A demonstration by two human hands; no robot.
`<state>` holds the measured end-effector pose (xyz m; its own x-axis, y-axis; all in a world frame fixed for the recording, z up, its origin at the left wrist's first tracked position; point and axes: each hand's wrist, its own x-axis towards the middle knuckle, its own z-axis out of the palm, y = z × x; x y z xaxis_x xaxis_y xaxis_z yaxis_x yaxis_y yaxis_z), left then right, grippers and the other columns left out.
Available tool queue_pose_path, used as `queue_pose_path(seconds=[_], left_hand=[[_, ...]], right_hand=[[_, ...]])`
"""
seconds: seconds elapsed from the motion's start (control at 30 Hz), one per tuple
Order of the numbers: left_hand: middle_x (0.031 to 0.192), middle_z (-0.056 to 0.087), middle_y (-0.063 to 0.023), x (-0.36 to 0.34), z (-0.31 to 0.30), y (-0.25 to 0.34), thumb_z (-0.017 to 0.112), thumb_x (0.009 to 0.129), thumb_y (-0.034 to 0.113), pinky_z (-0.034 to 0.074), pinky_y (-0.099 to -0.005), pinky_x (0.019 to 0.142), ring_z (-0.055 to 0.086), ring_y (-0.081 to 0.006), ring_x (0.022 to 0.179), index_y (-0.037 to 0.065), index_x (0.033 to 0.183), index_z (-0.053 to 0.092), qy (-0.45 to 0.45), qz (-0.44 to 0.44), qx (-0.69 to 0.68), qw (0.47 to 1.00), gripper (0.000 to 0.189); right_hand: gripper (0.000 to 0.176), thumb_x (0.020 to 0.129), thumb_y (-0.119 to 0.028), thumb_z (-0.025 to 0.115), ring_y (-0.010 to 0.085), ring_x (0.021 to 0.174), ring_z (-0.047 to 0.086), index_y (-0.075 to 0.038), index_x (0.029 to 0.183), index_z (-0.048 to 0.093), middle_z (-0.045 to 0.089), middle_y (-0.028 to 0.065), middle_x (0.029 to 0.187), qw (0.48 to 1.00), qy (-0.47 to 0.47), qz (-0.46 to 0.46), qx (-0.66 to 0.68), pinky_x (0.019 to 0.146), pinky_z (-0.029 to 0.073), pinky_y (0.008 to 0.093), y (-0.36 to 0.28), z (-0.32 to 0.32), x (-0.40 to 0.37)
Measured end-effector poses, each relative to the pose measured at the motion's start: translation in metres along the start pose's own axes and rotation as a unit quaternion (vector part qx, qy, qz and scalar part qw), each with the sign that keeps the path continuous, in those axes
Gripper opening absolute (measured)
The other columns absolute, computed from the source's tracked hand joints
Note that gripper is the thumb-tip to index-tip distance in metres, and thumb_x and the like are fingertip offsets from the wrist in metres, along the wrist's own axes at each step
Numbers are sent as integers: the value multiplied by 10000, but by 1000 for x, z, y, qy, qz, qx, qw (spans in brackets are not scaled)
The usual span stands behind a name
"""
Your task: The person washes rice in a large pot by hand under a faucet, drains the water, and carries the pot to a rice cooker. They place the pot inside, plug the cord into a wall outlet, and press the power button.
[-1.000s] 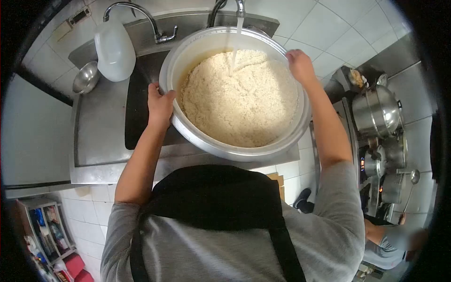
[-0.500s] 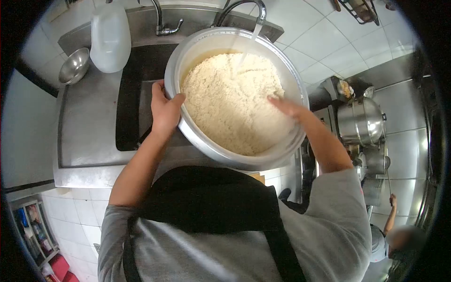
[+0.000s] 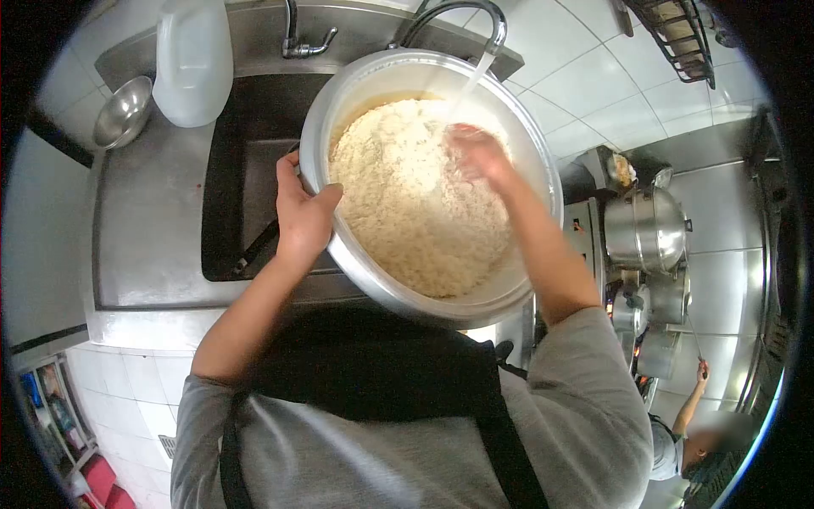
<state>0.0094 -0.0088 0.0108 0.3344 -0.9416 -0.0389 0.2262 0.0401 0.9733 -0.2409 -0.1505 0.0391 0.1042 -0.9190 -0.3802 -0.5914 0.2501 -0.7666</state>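
A large round metal pot (image 3: pixel 424 310) is tilted over the sink edge toward me. It is filled with pale, grainy food (image 3: pixel 398 204) that looks like rice. My left hand (image 3: pixel 305 220) grips the pot's left rim, thumb over the top and fingers round the outside. Inside the pot, over the grains, is my right hand (image 3: pixel 479 157), blurred by motion, so its fingers are not clear. Water runs from a curved faucet (image 3: pixel 462 8) at the back into the pot, close to my right hand.
Left of the pot lies a dark sink basin (image 3: pixel 254 161). A second faucet (image 3: pixel 297 47), a translucent plastic jug (image 3: pixel 193 72) and a metal bowl (image 3: pixel 125 113) stand along the back left. At right, several pots (image 3: pixel 649 225) sit on a stove, with another person's arm (image 3: pixel 691 403) holding a long handle.
My right hand has moved up and left across the grains, toward the water stream. My left hand still holds the rim. The view has shifted slightly.
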Motion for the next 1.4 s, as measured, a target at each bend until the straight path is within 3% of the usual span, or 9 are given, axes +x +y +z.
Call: queue_pose_path(seconds=[0.27, 0.43, 0.8, 0.9, 1.0, 1.1, 1.23, 1.3, 1.4], left_hand=[[1030, 506, -164, 3, -1, -5, 529, 699, -52, 443, -303, 815, 535, -202, 922, -29, 1178, 303, -1, 15, 26, 1000, 530], [1013, 509, -166, 4, 0, 0, 541, 694, -30, 439, -303, 812, 535, -201, 901, -23, 1168, 307, -9, -2, 53, 999, 529], [1030, 481, -159, 5, -3, -2, 519, 697, -55, 433, -294, 816, 515, -199, 930, -23, 1156, 309, -24, 15, 29, 999, 505], [1020, 488, -156, 3, -3, 1, 520, 697, -55, 435, -291, 815, 520, -191, 928, -25, 1151, 311, -30, -2, 19, 999, 501], [1015, 493, -154, 2, -1, 10, 521, 694, -57, 438, -293, 813, 524, -187, 924, -25, 1153, 311, -24, -21, 43, 999, 506], [1017, 492, -155, 1, 0, 11, 526, 691, -56, 440, -294, 811, 525, -186, 920, -27, 1157, 310, -21, -35, 26, 999, 514], [1020, 491, -156, 3, -2, 2, 541, 686, -45, 438, -304, 815, 522, -194, 929, -27, 1156, 309, -23, -14, 17, 999, 525], [1026, 489, -155, 4, -3, 4, 550, 683, -39, 434, -309, 821, 519, -199, 935, -26, 1155, 310, -12, -32, 57, 998, 530], [1038, 486, -152, 4, -3, 2, 562, 680, -34, 426, -320, 839, 513, -205, 948, -14, 1158, 314, -6, -6, 73, 997, 539]], right_hand=[[485, 839, -385, 547, 247, 1011, 555, -49, 1189, 540, 599, 139, 1092, 902, 368, -175, -139, 920, 383, 318, 109, -20, 103], [715, 714, -566, 640, 244, 1112, 513, -88, 1231, 515, 539, 171, 1196, 994, 36, -103, -22, 937, 391, 311, 40, 40, 73], [673, 559, -342, 807, 307, 1305, 241, -347, 1178, 542, 289, 66, 1405, 708, -228, -352, -569, 1033, 265, 549, 56, -1, -48], [618, 570, -283, 808, 326, 1252, 325, -241, 1145, 584, 316, 80, 1392, 747, -144, -253, -597, 1038, 285, 473, 64, -28, -17], [545, 597, -217, 783, 292, 1183, 419, -213, 1112, 605, 429, 87, 1319, 787, -358, -49, -500, 978, 356, 397, 12, -27, 33], [243, 798, -265, 602, 172, 721, 582, -61, 928, 625, 612, 76, 789, 911, -262, -47, -314, 641, 475, 291, -21, -26, 77], [212, 791, -237, 610, 133, 594, 549, -27, 764, 624, 586, 51, 680, 973, -210, -63, -66, 521, 471, 271, -42, 1, 98], [260, 830, -281, 586, 182, 796, 597, -41, 732, 607, 625, 60, 801, 854, -128, -267, -428, 751, 489, 344, -50, 39, 76], [107, 772, -185, 597, 270, 890, 545, -93, 814, 631, 590, 64, 864, 671, -156, -603, -403, 787, 450, 383, -61, 81, 72]])
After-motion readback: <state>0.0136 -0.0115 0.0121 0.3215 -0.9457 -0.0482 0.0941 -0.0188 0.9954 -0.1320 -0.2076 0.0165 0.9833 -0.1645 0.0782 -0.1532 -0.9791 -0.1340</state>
